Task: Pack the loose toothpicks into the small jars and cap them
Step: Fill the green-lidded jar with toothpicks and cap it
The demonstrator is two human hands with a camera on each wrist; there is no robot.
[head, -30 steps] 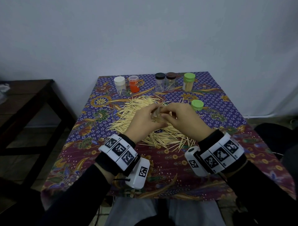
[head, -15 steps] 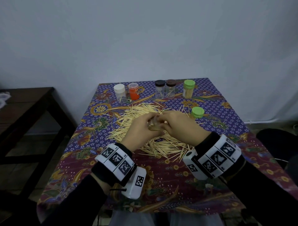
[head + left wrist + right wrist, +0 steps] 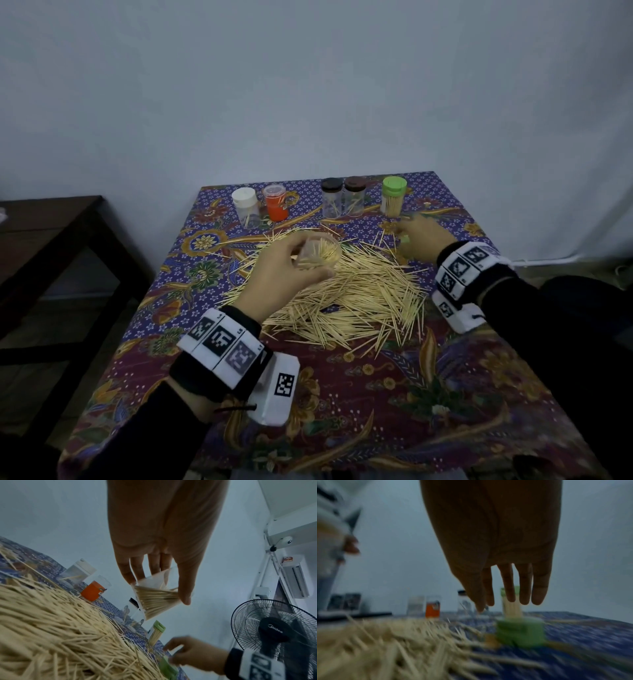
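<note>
Tablecloth sharp; green cap blurred, right hand fingers above.

The left hand grips a clear jar packed with toothpicks, fingers and thumb curled round it, above the loose toothpick pile on the patterned tabletop. Lower right, the right hand reaches to a green cap. A black fan stands behind.

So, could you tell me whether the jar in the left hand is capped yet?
Uncapped: the jar shows an open mouth, toothpicks inside.
</note>
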